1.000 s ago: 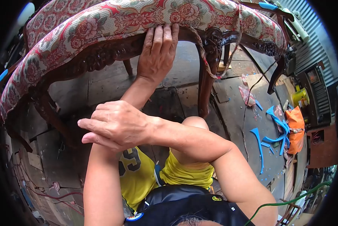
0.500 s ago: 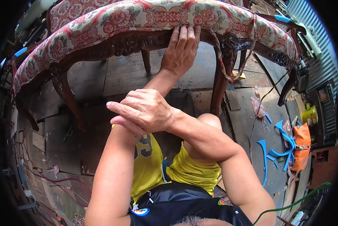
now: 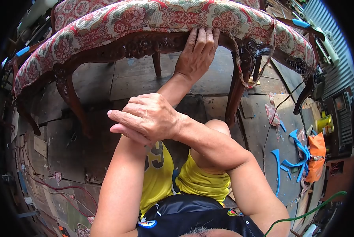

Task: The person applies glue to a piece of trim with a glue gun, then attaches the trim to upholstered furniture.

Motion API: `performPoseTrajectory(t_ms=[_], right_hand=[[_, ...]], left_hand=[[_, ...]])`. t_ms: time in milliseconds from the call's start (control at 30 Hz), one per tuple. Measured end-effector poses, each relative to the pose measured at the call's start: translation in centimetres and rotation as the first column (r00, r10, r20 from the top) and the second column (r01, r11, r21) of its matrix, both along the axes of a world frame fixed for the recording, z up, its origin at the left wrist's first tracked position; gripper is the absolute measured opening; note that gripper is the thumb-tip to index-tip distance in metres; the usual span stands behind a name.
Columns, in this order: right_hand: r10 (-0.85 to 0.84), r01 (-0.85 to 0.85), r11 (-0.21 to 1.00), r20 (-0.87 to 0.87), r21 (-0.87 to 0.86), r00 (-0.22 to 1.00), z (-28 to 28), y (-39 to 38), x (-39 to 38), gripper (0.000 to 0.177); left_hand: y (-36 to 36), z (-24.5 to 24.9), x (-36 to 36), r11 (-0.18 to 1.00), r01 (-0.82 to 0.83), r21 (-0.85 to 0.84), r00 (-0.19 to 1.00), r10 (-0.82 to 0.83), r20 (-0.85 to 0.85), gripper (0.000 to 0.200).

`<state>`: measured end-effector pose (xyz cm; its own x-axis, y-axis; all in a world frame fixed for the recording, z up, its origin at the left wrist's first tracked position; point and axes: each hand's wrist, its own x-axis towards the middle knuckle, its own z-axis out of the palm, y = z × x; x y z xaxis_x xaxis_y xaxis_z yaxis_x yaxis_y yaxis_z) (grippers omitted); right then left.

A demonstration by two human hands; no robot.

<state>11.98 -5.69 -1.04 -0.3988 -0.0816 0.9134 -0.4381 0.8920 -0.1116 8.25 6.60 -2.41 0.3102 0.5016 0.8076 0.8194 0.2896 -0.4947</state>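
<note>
Head view, upholstered seat: floral red-and-cream fabric over dark wood, across the top of the view, ahead of the person and standing on its legs.
Carved rail: dark, glossy wood, directly below the fabric edge.
Left hand: reaches forward to the seat front, back of the hand upward; fingertips at the line where fabric meets rail.
Left fingers: extended and close together; thumb hidden. Whether they grip or only press cannot be told.
Right hand: crosses above the left forearm, pointing to the person's left.
Right fingers: index finger and thumb extended with a slight gap between, the others bent under. Palm hidden; whether anything is held cannot be told.
Patterned cord: hangs in a loop around the front of the nearer right-hand leg, both ends rising to the upholstery.
Floor: worn boards and sheets beneath the seat.
Right-side floor: cut blue strips lie scattered beside an orange bag; a yellow container is just beyond.
Lower right: green cord passes over the person's right arm.
Clothing: yellow shorts, dark top.
</note>
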Motion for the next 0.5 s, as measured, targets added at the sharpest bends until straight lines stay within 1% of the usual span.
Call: performPoseTrajectory(t_ms=[67, 167, 200, 267, 333, 400, 433, 467, 500], right_hand=[[-0.019, 0.019, 1.0, 0.021, 0.01, 1.0, 0.2, 0.1, 0.3, 0.04], [-0.007, 0.008, 1.0, -0.108, 0.007, 0.994, 0.7, 0.3, 0.3, 0.043], [-0.017, 0.018, 1.0, -0.105, 0.012, 0.994, 0.8, 0.5, 0.4, 0.043], [-0.016, 0.013, 0.999, -0.102, -0.031, 0.995, 0.9, 0.8, 0.7, 0.043], [-0.039, 0.037, 0.999, -0.125, -0.025, 0.991, 1.0, 1.3, 0.8, 0.042], [-0.159, 0.16, 0.987, -0.254, -0.016, 0.954, 1.4, 2.4, 0.7, 0.034], [-0.229, 0.231, 0.973, -0.239, -0.021, 0.944, 2.2, 3.2, 1.5, 0.033], [-0.26, 0.25, 0.966, -0.225, -0.072, 0.939, 3.1, 4.0, 2.5, 0.028], [-0.336, 0.324, 0.942, -0.264, -0.09, 0.904, 3.5, 5.2, 3.2, 0.027]], left_hand=[[0.3, -0.2, 0.2, 1.0, 0.016, 0.017, 0.999, -0.017, 0.029, 0.065], [0.1, -0.1, 0.5, 1.0, 0.019, 0.016, 0.998, -0.02, 0.052, 0.065], [0.2, 0.0, 0.5, 0.999, 0.03, 0.021, 0.998, -0.031, 0.055, 0.065], [0.2, -0.2, 0.5, 1.0, 0.023, 0.021, 0.998, -0.024, 0.057, 0.065], [0.2, -0.1, 0.5, 0.999, 0.035, 0.017, 0.998, -0.035, 0.056, 0.066], [0.0, 0.0, 0.5, 1.0, 0.031, 0.002, 0.997, -0.031, 0.069, 0.065], [-0.1, 0.0, 0.5, 0.999, 0.036, 0.003, 0.997, -0.036, 0.069, 0.065], [-0.2, 0.1, 0.3, 0.999, 0.041, -0.005, 0.998, -0.041, 0.054, 0.063], [-0.2, 0.2, 0.2, 0.999, 0.046, -0.013, 0.998, -0.046, 0.04, 0.062]])
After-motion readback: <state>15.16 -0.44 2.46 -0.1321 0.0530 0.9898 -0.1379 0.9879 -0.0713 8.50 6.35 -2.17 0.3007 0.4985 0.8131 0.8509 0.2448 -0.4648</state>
